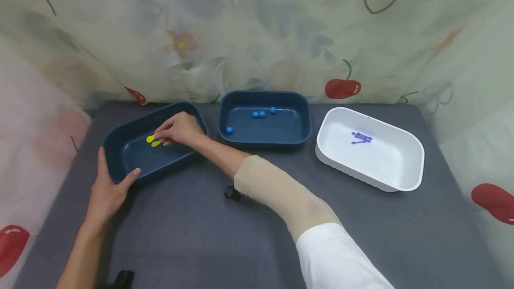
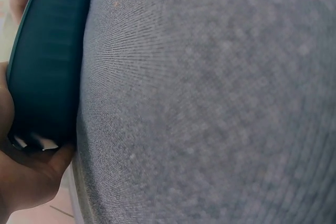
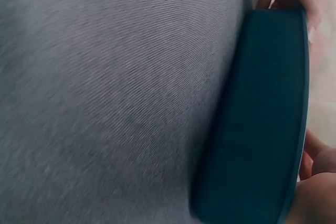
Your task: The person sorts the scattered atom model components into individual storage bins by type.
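Note:
My left hand (image 1: 106, 195) grips the near left corner of a dark blue plastic tray (image 1: 168, 164), its thumb over the front rim and fingers along the outer end. In the left wrist view, the same hand (image 2: 31, 177) wraps the tray's end (image 2: 50, 61). Reaching in from the right, my right hand (image 1: 180, 128) pinches a small yellow teardrop-ended piece (image 1: 150, 138) over the tray's inside. Just below its fingertips shows a second yellow piece (image 1: 155, 144). The fingers hide part of both pieces. In the right wrist view, the tray's side wall (image 3: 257, 108) covers most of that hand.
A second dark blue tray (image 1: 265, 139) at the back middle holds several blue beads (image 1: 262, 114). On the right, a white tray (image 1: 369, 177) contains small purple sticks (image 1: 362, 137). A black object (image 1: 232, 193) lies under the right forearm. Patterned curtain (image 1: 257, 35) hangs behind the grey table (image 1: 225, 244).

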Tool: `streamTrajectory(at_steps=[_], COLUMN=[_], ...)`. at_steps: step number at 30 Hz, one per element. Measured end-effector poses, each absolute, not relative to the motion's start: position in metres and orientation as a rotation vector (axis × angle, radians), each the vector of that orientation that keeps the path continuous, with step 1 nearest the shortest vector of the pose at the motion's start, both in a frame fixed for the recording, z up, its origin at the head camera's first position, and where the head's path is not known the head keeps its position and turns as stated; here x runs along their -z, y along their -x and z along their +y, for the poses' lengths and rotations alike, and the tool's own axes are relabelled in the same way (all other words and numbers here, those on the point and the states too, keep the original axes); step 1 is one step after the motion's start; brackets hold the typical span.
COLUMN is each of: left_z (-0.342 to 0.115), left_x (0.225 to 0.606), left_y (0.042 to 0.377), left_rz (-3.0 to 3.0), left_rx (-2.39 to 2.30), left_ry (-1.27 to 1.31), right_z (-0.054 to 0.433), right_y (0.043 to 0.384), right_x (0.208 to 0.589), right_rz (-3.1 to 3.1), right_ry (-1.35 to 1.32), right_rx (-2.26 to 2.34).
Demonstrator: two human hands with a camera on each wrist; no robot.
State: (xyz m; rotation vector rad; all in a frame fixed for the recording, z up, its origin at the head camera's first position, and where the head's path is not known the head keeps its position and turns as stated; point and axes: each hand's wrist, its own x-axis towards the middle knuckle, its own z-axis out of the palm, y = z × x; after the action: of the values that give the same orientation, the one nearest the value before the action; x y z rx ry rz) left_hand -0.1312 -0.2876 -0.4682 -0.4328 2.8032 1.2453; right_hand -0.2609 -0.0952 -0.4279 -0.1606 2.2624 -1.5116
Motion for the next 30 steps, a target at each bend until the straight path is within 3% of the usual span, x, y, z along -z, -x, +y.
streamTrajectory(at_steps=[30], left_z=[-0.289], left_x=[0.468], left_y=[0.131], left_rz=[2.822], left_rx=[-1.234], left_ry=[0.415], right_z=[-0.120], right_y=[0.276], right_x=[0.446], right_rz=[2.154], right_ry=[-0.146], right_rx=[1.318])
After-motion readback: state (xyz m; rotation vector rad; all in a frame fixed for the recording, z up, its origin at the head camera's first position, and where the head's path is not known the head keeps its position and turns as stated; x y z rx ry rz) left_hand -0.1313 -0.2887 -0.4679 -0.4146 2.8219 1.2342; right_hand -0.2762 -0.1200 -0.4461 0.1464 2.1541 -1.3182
